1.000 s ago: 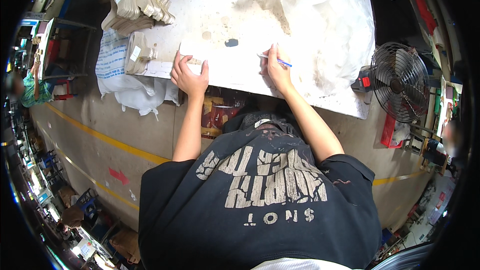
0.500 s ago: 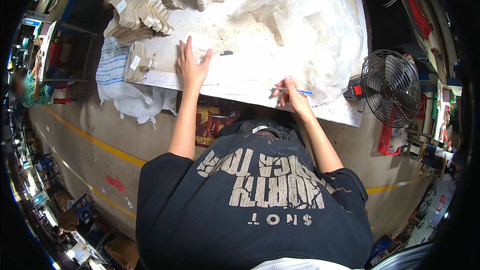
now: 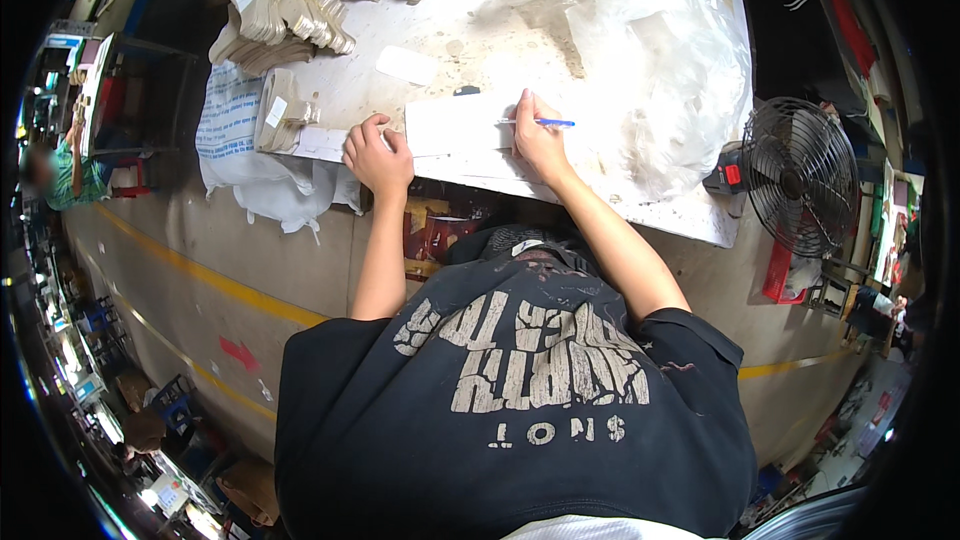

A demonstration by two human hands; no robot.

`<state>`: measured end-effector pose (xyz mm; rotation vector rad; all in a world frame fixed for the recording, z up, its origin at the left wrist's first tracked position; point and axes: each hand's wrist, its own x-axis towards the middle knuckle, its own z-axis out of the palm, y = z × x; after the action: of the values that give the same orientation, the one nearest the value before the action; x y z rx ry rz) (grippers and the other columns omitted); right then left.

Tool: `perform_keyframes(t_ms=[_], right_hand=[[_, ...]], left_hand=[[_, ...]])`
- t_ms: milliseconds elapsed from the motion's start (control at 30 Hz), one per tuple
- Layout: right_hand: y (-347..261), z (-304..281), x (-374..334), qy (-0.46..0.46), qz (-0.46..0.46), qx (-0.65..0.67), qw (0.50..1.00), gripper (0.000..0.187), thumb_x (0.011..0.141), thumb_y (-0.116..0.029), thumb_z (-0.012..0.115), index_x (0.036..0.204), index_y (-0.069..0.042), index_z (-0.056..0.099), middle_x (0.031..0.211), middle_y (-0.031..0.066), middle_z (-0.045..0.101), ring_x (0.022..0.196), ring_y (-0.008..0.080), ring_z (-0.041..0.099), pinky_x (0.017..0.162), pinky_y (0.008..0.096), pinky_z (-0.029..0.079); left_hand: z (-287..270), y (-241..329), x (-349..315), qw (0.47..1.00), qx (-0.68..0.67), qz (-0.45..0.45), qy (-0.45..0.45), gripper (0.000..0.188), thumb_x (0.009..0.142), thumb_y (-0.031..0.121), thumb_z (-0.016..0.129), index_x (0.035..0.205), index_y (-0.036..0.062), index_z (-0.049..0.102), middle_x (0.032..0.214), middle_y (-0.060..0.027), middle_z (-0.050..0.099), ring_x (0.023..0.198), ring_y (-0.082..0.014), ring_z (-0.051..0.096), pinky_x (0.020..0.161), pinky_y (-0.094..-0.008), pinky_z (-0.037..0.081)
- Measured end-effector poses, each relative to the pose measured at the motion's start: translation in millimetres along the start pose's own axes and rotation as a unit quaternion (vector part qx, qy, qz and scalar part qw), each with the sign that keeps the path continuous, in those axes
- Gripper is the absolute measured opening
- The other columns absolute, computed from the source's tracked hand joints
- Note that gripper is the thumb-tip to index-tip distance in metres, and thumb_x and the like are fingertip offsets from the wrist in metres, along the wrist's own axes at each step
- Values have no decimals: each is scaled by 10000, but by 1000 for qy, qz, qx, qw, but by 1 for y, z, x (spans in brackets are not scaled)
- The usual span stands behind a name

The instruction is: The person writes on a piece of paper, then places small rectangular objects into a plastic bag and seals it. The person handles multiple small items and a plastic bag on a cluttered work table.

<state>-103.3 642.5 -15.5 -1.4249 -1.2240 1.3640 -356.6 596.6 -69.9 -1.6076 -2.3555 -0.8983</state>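
My right hand (image 3: 541, 150) grips a pen (image 3: 556, 123) with a blue end, its fingers closed around the barrel over a white sheet of paper (image 3: 455, 127). The sheet lies near the front edge of the white tabletop. At the sheet's left side rests my left hand (image 3: 378, 158), fingers loosely bent and thumb apart, with nothing seen in it. A smaller white card (image 3: 407, 65) lies just beyond. Near the sheet's far edge is a small dark piece (image 3: 467, 90), partly covered.
Bundled stacks of greyish cut pieces (image 3: 285, 10) stand at the far left, with one small bundle (image 3: 283, 112) nearer. Crumpled clear plastic (image 3: 660, 70) covers the table's right side. A black fan (image 3: 795, 180) stands beyond the right edge. A white printed sack (image 3: 228, 125) hangs at the left.
My left hand has drawn back toward me off the white card, its fingers now bent. My right hand, with the pen, has moved left and farther forward onto the sheet.
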Motion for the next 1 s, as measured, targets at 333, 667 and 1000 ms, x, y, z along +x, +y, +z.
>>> perform_keyframes(t_ms=[333,667,1000], right_hand=[[25,7,9,14,-196,-147,969,356,1120,-222,483,855,-11,594,607,102,549,532,154,517,556,348,447],[6,-19,5,4,89,195,977,389,1132,-411,435,973,-75,551,733,33,510,507,145,493,481,302,470],[-2,-156,-42,-64,143,-108,982,435,1107,-416,525,855,-69,599,567,-40,441,459,92,437,459,284,419]], left_hand=[[-5,1,1,1000,-18,8,5,279,808,137,613,1077,160,686,1059,-63,642,1081,-315,581,978,-452,405],[-4,-1,1,1000,-28,6,4,292,800,130,610,1081,157,684,1070,-61,644,1105,-314,578,991,-454,397],[-4,0,0,999,-32,-3,1,295,790,115,596,1069,158,683,1062,-68,643,1086,-323,581,986,-459,405]])
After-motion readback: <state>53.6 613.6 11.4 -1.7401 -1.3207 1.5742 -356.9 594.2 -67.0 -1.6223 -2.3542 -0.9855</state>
